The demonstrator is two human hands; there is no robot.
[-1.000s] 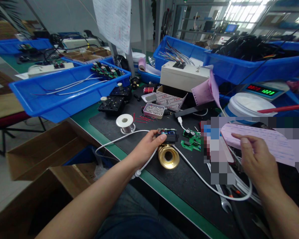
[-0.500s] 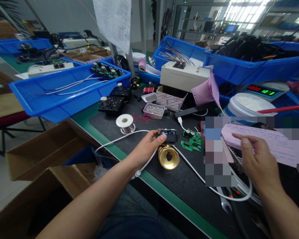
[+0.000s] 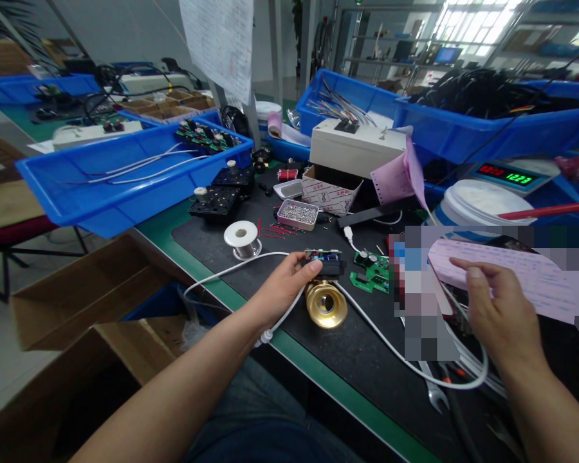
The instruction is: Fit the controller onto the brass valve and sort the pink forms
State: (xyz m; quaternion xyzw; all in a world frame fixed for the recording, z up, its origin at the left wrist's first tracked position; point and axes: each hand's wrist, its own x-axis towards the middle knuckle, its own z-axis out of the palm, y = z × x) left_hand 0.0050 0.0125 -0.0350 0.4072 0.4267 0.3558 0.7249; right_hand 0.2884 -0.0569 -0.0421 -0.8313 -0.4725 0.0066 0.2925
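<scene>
My left hand [image 3: 289, 283] is closed around a black housing [image 3: 325, 267] with an exposed circuit board on top. A brass valve body [image 3: 327, 305] is joined beneath the housing, its round opening facing me. White cable [image 3: 367, 315] runs beside it and loops to the right. My right hand [image 3: 502, 308] is over a pink printed sheet [image 3: 502, 270], index finger stretched out and thumb close beside it. Its other fingers are partly hidden. Blurred blocks cover what lies left of that hand. A green circuit board [image 3: 374, 270] lies right of the valve.
A solder spool [image 3: 242, 239], red wire pieces [image 3: 280, 229] and a tray of small metal parts [image 3: 298, 214] lie behind my left hand. Blue bins [image 3: 139, 186] stand around the bench. A wrench [image 3: 434, 389] lies near my right forearm. Cardboard boxes [image 3: 91, 289] are at lower left.
Both hands and the valve stay where they were. Only the green digits on the display at the right look different, now reading 12.23.
</scene>
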